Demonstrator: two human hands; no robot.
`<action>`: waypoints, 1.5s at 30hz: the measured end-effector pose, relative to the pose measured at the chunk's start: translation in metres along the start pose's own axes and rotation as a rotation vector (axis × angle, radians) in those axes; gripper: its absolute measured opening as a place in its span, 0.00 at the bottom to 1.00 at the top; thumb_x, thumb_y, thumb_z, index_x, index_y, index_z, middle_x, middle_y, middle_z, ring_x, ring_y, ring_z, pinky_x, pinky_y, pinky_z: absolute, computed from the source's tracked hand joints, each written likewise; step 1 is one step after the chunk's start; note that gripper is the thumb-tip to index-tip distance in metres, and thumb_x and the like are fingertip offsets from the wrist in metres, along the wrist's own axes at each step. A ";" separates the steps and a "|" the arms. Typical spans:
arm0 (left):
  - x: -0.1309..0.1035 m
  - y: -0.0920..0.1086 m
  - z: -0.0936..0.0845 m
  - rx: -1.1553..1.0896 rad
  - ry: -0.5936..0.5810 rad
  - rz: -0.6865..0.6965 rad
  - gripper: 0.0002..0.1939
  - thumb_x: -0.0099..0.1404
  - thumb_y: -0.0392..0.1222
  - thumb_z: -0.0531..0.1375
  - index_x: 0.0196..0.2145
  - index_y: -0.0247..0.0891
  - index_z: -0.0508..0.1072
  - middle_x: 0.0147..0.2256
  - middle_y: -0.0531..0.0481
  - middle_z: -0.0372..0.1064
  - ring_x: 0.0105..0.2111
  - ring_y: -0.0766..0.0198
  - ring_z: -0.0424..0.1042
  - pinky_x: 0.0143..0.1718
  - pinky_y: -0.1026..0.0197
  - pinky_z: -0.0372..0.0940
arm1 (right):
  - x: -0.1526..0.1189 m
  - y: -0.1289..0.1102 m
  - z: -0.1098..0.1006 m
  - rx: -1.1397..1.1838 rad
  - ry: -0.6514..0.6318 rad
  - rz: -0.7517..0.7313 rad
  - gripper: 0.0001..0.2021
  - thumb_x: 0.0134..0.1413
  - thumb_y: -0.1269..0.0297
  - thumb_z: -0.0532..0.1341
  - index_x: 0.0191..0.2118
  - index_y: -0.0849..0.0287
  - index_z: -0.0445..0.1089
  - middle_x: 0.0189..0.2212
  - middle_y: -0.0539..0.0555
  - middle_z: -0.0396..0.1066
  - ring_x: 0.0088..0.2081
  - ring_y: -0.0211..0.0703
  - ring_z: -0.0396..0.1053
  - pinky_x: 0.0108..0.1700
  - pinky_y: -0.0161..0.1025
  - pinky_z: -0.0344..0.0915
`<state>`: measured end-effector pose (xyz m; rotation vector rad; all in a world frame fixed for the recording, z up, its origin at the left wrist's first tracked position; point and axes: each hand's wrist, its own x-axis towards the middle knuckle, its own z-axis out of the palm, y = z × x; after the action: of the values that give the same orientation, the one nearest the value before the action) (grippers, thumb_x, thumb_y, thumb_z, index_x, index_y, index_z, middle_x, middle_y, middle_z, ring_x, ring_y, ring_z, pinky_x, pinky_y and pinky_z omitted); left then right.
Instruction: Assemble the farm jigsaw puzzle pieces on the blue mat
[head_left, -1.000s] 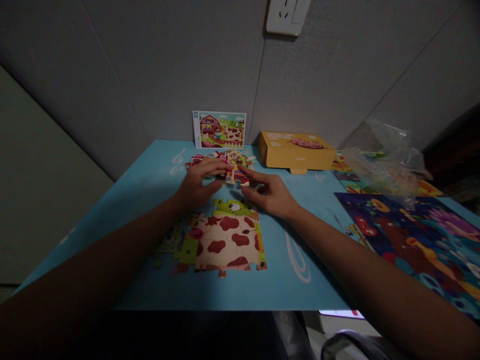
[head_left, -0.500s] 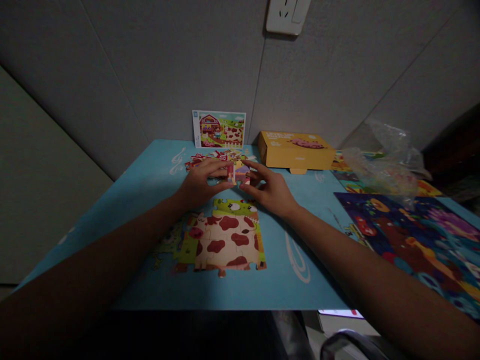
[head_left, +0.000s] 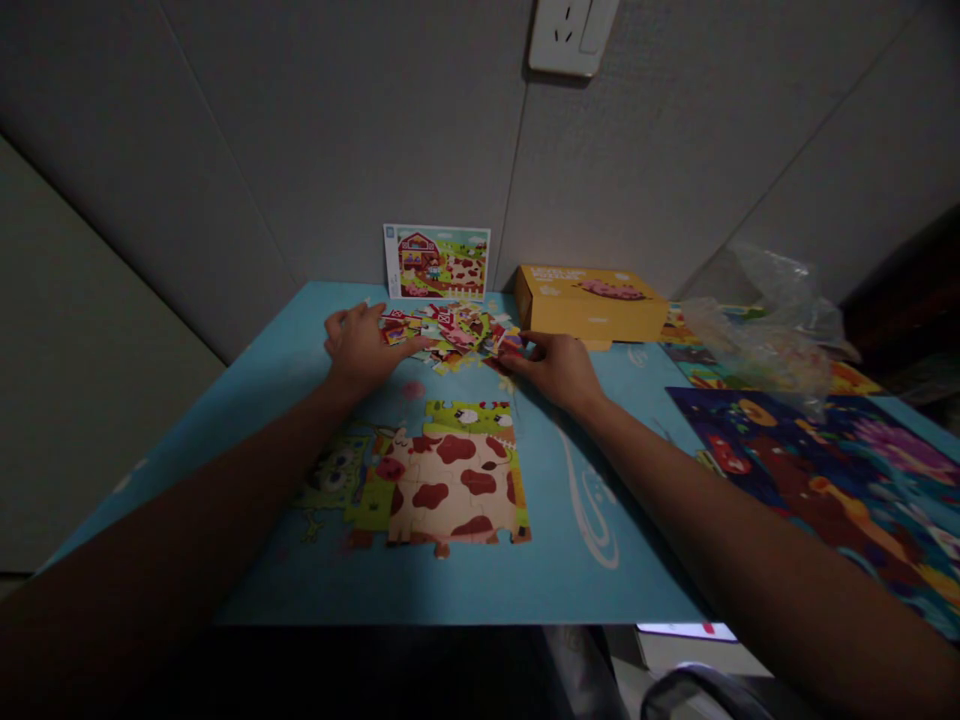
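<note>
Loose puzzle pieces (head_left: 454,335) lie in a heap on the blue table. My left hand (head_left: 365,348) rests at the heap's left edge, fingers apart, thumb reaching to the pieces, nothing held. On the heap's right side, my right hand (head_left: 553,368) pinches a purple and red puzzle piece (head_left: 511,344) between thumb and fingers. Nearer to me lies a joined puzzle section (head_left: 457,480) showing a brown-spotted cow, with sheep on green along its top. Behind the heap a picture card (head_left: 437,262) of a farm scene leans against the wall.
A yellow box (head_left: 596,303) stands at the back, right of the card. Clear plastic wrap (head_left: 780,345) lies at the right, beside a dark blue illustrated puzzle (head_left: 832,490). The blue table (head_left: 480,590) ends at its front edge near me.
My hands have moved apart from above the heap, the left one going left and opening. The pieces held between them are no longer there; my right hand has one at the heap's right side.
</note>
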<state>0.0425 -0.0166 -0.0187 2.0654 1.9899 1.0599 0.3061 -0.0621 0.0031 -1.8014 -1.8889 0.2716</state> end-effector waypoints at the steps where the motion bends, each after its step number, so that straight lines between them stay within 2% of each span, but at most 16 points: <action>1: 0.001 -0.002 0.001 0.022 -0.027 -0.042 0.43 0.48 0.66 0.66 0.55 0.35 0.69 0.57 0.31 0.62 0.60 0.31 0.53 0.58 0.31 0.52 | 0.000 0.000 0.000 -0.021 -0.020 0.005 0.25 0.53 0.47 0.62 0.48 0.61 0.77 0.27 0.55 0.75 0.27 0.43 0.69 0.27 0.36 0.52; 6: 0.002 -0.004 0.003 0.068 -0.105 -0.056 0.39 0.47 0.69 0.65 0.49 0.40 0.75 0.55 0.33 0.64 0.58 0.26 0.53 0.54 0.25 0.52 | 0.001 0.000 0.002 -0.123 -0.108 -0.030 0.24 0.55 0.44 0.59 0.45 0.58 0.78 0.27 0.55 0.74 0.26 0.43 0.66 0.26 0.37 0.49; 13: 0.005 -0.007 0.005 0.037 -0.101 -0.029 0.37 0.43 0.66 0.68 0.46 0.42 0.77 0.48 0.35 0.71 0.53 0.27 0.58 0.50 0.28 0.56 | 0.001 0.001 0.003 -0.136 -0.129 -0.023 0.25 0.54 0.46 0.59 0.50 0.58 0.76 0.30 0.56 0.76 0.28 0.43 0.68 0.27 0.37 0.52; 19: 0.006 -0.004 0.000 0.069 -0.136 -0.088 0.25 0.53 0.53 0.66 0.49 0.43 0.76 0.48 0.38 0.72 0.54 0.31 0.62 0.50 0.31 0.58 | -0.002 -0.002 0.004 -0.113 -0.124 -0.011 0.26 0.54 0.45 0.59 0.51 0.57 0.75 0.32 0.57 0.77 0.30 0.46 0.70 0.29 0.37 0.55; 23: 0.006 -0.003 -0.002 0.062 -0.144 -0.093 0.24 0.54 0.50 0.65 0.48 0.42 0.76 0.49 0.36 0.72 0.53 0.29 0.62 0.49 0.30 0.58 | -0.003 -0.005 0.003 -0.151 -0.120 -0.010 0.26 0.54 0.44 0.59 0.50 0.57 0.76 0.34 0.58 0.77 0.33 0.48 0.71 0.29 0.37 0.55; 27: 0.006 -0.008 0.002 0.040 -0.085 -0.089 0.23 0.55 0.48 0.64 0.48 0.40 0.75 0.49 0.36 0.71 0.52 0.33 0.63 0.49 0.31 0.59 | -0.002 -0.005 0.003 -0.175 -0.126 0.000 0.26 0.54 0.44 0.58 0.51 0.57 0.75 0.35 0.58 0.77 0.34 0.50 0.72 0.28 0.37 0.55; 32: 0.008 -0.011 0.001 0.052 0.044 -0.066 0.20 0.57 0.44 0.63 0.47 0.37 0.72 0.47 0.37 0.71 0.51 0.41 0.66 0.55 0.36 0.56 | -0.001 -0.003 0.006 -0.201 -0.126 -0.041 0.24 0.55 0.45 0.58 0.50 0.56 0.75 0.35 0.58 0.78 0.35 0.51 0.73 0.28 0.38 0.54; 35: 0.006 -0.005 -0.004 -0.013 0.103 0.052 0.19 0.56 0.42 0.63 0.46 0.38 0.71 0.46 0.40 0.71 0.49 0.45 0.67 0.56 0.41 0.57 | -0.002 -0.004 0.005 -0.207 -0.122 -0.068 0.22 0.57 0.46 0.58 0.48 0.56 0.76 0.34 0.59 0.77 0.34 0.50 0.73 0.28 0.38 0.55; 38: -0.002 0.009 -0.009 -0.122 0.066 0.221 0.19 0.56 0.40 0.63 0.46 0.38 0.71 0.46 0.42 0.70 0.47 0.50 0.69 0.53 0.47 0.63 | -0.005 -0.011 0.000 -0.220 -0.096 -0.098 0.22 0.56 0.46 0.59 0.45 0.58 0.77 0.33 0.61 0.77 0.34 0.51 0.72 0.30 0.39 0.58; 41: -0.013 0.023 -0.010 -0.217 -0.015 0.472 0.19 0.57 0.39 0.63 0.48 0.38 0.71 0.47 0.44 0.70 0.49 0.52 0.69 0.54 0.50 0.64 | -0.010 -0.019 -0.003 -0.181 -0.019 -0.188 0.26 0.57 0.46 0.60 0.53 0.61 0.73 0.32 0.61 0.76 0.34 0.51 0.71 0.34 0.41 0.61; 43: -0.020 0.031 -0.010 -0.279 -0.077 0.668 0.22 0.60 0.38 0.63 0.52 0.38 0.69 0.50 0.43 0.70 0.52 0.53 0.68 0.56 0.50 0.63 | -0.014 -0.024 -0.002 -0.123 0.003 -0.328 0.29 0.58 0.49 0.61 0.61 0.61 0.65 0.34 0.60 0.76 0.36 0.50 0.71 0.38 0.42 0.62; 45: -0.026 0.036 -0.010 -0.319 -0.113 0.806 0.25 0.61 0.38 0.64 0.56 0.38 0.66 0.53 0.42 0.69 0.54 0.53 0.67 0.58 0.49 0.62 | -0.016 -0.026 0.001 -0.069 -0.010 -0.471 0.31 0.58 0.52 0.61 0.64 0.61 0.61 0.37 0.59 0.76 0.38 0.50 0.70 0.40 0.42 0.62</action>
<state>0.0699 -0.0494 -0.0033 2.6841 0.8257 1.2040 0.2823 -0.0803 0.0110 -1.3388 -2.2808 0.0470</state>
